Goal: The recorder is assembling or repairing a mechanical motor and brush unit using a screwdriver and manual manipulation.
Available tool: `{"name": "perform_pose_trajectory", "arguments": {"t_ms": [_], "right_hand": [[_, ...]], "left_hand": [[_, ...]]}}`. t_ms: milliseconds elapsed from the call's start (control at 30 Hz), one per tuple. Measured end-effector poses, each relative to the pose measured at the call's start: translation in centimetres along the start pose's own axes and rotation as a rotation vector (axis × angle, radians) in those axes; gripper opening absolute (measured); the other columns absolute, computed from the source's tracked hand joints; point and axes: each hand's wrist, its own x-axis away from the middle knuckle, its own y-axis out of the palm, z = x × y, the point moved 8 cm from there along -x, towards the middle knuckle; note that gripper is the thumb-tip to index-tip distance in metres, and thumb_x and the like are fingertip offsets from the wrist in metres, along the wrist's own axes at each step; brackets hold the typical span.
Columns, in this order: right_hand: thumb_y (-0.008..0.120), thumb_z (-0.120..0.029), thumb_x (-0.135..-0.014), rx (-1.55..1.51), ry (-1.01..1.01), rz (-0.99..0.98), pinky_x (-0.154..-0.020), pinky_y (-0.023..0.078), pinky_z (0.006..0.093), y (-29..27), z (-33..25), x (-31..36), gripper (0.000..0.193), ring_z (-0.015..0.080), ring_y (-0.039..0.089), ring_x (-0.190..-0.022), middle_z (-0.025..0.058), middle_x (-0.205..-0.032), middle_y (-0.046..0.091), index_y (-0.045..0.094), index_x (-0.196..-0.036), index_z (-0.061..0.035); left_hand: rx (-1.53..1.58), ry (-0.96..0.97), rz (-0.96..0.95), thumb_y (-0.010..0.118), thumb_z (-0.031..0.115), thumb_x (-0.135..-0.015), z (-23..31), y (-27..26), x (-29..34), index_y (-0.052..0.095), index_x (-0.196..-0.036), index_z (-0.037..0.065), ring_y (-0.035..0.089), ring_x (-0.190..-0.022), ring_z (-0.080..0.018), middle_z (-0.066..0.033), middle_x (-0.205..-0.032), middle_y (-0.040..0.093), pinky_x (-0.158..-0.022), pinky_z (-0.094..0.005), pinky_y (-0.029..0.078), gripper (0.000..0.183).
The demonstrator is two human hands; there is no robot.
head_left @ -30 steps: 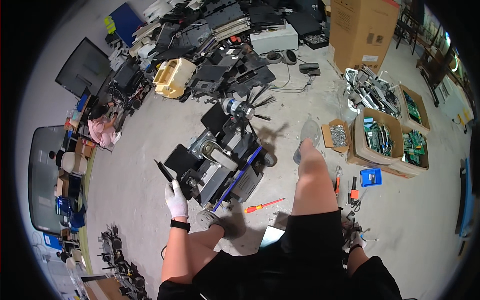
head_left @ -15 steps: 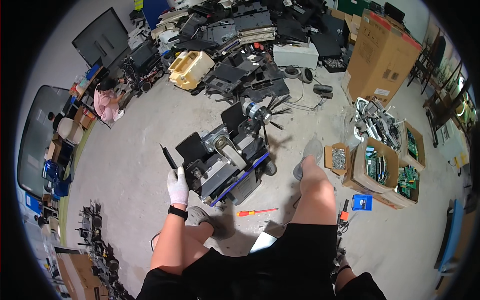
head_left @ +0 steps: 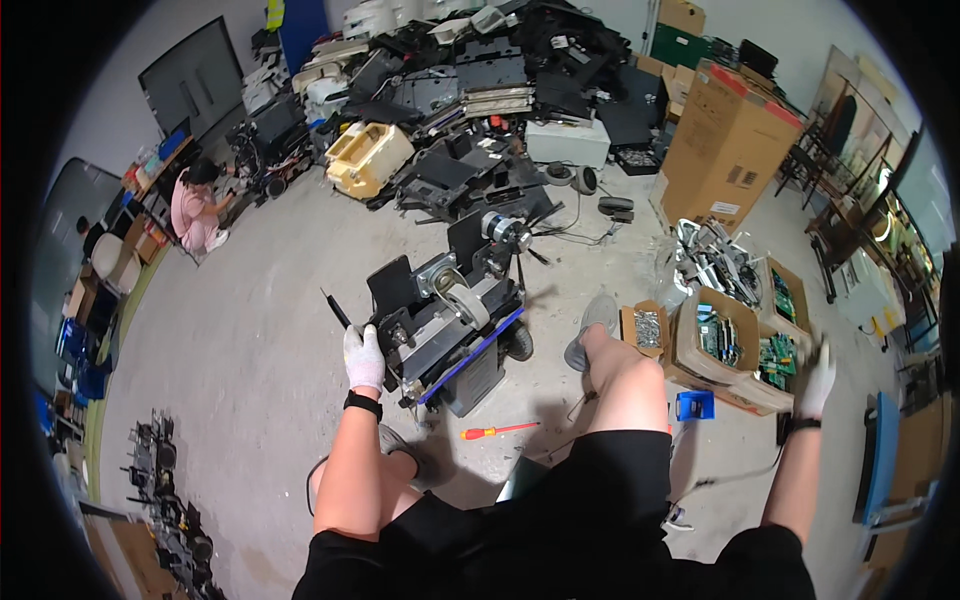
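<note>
A dark wheeled machine lies tipped on the floor before me, its underside facing up. It shows a grey caster wheel, black flaps, a blue edge strip and a black-bristled brush at its far end. My left hand, in a white glove, is closed on the black part at the machine's near left corner. Out to the right, beside the cartons, my gloved right hand is raised and smeared by motion. A dark shape and a cable show near its wrist; whether it holds them is unclear. A red-and-yellow screwdriver lies near my feet.
Cartons of green circuit boards, a small box of screws and a blue tray stand right. Behind rise a tall cardboard box and a heap of dark plastic parts. A person in pink crouches far left.
My right hand has swung up from low beside my right leg to the far right, near the cartons. My left hand stays on the machine. The whole view has shifted slightly.
</note>
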Motion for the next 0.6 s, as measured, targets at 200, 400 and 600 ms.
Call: {"name": "perform_pose_trajectory", "arguments": {"t_ms": [200,400,600], "right_hand": [[0.054,-0.023,-0.104,0.128,-0.388,-0.403,-0.087,0.053,0.0297,26.5,-19.4,3.1,0.04,0.0173,0.068,-0.1,0.0149,-0.114,0.069,0.054,-0.131,0.0058],[0.059,-0.029,-0.1,0.091,-0.211,-0.572,-0.062,0.051,0.0255,42.1,-15.0,2.8,0.035,0.0111,0.062,-0.07,0.0061,-0.084,0.069,0.066,-0.112,0.0026],[0.059,-0.032,-0.098,-0.192,0.268,-0.504,-0.058,0.051,0.0303,45.6,5.8,3.5,0.031,0.0152,0.062,-0.067,0.0076,-0.086,0.067,0.066,-0.105,-0.0022]], "left_hand": [[0.126,-0.111,-0.055,0.057,0.028,-0.094,-2.3,0.4,-1.2,0.061,-0.096,-0.006,0.062,-0.09,-0.0411,-0.0262,-0.095,0.066,-0.085,-0.0482,0.047,0.035],[0.135,-0.156,-0.051,0.055,0.027,-0.092,-2.8,0.7,-1.8,0.06,-0.098,-0.007,0.063,-0.09,-0.0405,-0.0268,-0.095,0.066,-0.085,-0.0461,0.048,0.035],[0.29,-0.224,-0.119,0.054,0.023,-0.096,-3.4,2.0,-1.5,0.06,-0.097,-0.002,0.06,-0.079,-0.0201,-0.0111,-0.086,0.063,-0.074,-0.0362,0.049,0.026]]}}
